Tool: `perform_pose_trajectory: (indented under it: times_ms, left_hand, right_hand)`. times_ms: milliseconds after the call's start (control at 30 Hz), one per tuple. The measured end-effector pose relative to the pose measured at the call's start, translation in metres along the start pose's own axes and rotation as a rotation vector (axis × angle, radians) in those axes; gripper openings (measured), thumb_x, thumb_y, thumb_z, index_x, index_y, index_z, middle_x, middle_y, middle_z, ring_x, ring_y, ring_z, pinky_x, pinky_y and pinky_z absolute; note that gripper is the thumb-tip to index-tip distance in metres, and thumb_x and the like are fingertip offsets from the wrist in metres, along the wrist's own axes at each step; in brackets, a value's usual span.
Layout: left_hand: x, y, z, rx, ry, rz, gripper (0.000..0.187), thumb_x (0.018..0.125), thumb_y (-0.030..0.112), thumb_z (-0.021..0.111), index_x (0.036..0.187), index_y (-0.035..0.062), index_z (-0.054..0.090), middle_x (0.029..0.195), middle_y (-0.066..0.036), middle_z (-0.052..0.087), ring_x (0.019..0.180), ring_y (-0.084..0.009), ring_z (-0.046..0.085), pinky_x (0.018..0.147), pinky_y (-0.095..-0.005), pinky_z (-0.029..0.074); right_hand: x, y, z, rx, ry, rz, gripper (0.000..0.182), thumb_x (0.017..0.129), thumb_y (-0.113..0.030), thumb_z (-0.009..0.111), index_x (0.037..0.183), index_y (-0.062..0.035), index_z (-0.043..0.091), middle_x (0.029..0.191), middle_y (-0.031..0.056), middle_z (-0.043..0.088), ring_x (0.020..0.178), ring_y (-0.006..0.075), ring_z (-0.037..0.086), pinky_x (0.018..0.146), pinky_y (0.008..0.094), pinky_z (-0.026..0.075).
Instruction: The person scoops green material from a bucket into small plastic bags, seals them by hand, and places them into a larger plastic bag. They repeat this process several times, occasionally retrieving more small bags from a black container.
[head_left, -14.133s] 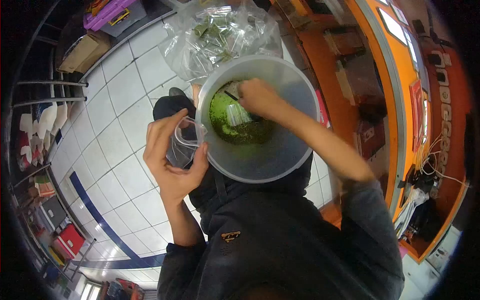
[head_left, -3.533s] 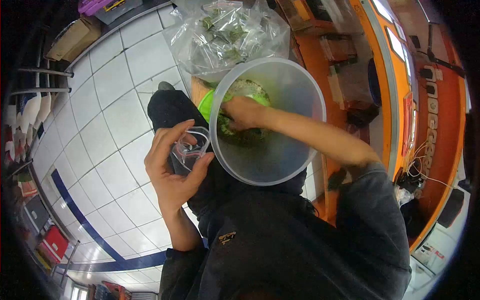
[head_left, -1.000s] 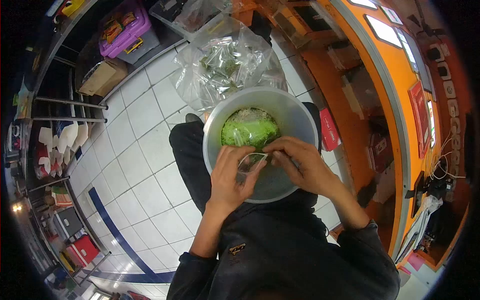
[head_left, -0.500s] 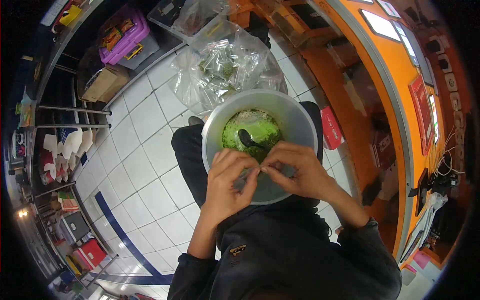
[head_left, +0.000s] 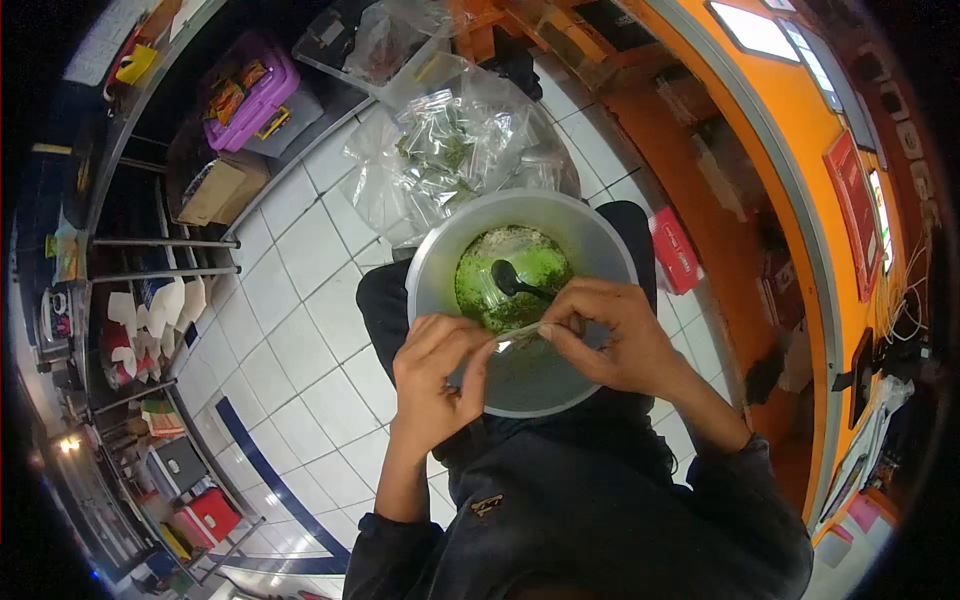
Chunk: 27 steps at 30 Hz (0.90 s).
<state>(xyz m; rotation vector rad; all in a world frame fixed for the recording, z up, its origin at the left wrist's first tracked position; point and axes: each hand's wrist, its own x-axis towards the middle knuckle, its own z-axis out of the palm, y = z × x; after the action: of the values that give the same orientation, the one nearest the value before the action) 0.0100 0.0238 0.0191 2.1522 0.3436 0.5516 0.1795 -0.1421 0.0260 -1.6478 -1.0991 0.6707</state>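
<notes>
Over the near side of a large metal pot [head_left: 424,262], my left hand [head_left: 437,372] and my right hand [head_left: 615,335] pinch a small clear plastic bag [head_left: 514,333] by its edge. The edge is stretched as a thin pale strip between the fingertips; the rest of the bag is hard to make out. Inside the pot lies a bright green, crumbly heap [head_left: 545,262] with darker green bits. A black spoon [head_left: 507,278] rests on it, its handle running toward my right hand. The pot sits between my legs.
Beyond the pot stands a big clear bag [head_left: 470,150] filled with small packets of green stuff. A red box [head_left: 676,252] is on the tiled floor to the right, beside an orange counter [head_left: 790,200]. Shelves with a purple-lidded bin [head_left: 252,92] line the left.
My hands have drawn apart from nearly touching, pulling the bag's edge into a visible strip between them. The view has shifted slightly.
</notes>
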Motion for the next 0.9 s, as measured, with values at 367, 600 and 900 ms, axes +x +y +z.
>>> perform_pose_trajectory:
  times_ms: [367,600,900]
  left_hand:
    - [0.123,-0.053,-0.041,0.178,0.235,-0.001,0.018,0.101,0.007,0.064,0.111,-0.0058,0.072,0.083,-0.006,0.069,0.071,-0.0107,0.061,0.066,-0.0238,0.048]
    - [0.121,-0.037,0.027,0.336,-0.140,0.209,0.019,0.088,0.000,0.070,0.107,0.0015,0.072,0.087,-0.013,0.073,0.076,-0.0215,0.069,0.073,-0.0316,0.052]
    - [0.107,-0.038,0.122,0.951,-0.856,0.165,0.019,0.078,0.010,0.071,0.097,0.0045,0.070,0.089,-0.014,0.070,0.087,-0.0287,0.073,0.070,-0.0403,0.059]
  right_hand:
    - [-0.006,0.036,-0.004,0.281,0.040,0.142,0.035,0.096,-0.004,0.067,0.131,-0.0020,0.066,0.103,0.0142,0.076,0.097,0.0197,0.075,0.081,0.0322,0.060]
    - [-0.019,0.039,-0.006,-0.001,0.015,0.271,0.029,0.101,-0.006,0.060,0.129,0.0011,0.065,0.097,0.0194,0.075,0.092,0.0254,0.076,0.079,0.0360,0.058]
    - [-0.035,0.048,0.001,-0.238,0.030,0.096,0.028,0.090,-0.006,0.067,0.117,0.0019,0.065,0.098,0.0197,0.073,0.088,0.0326,0.072,0.080,0.0422,0.059]
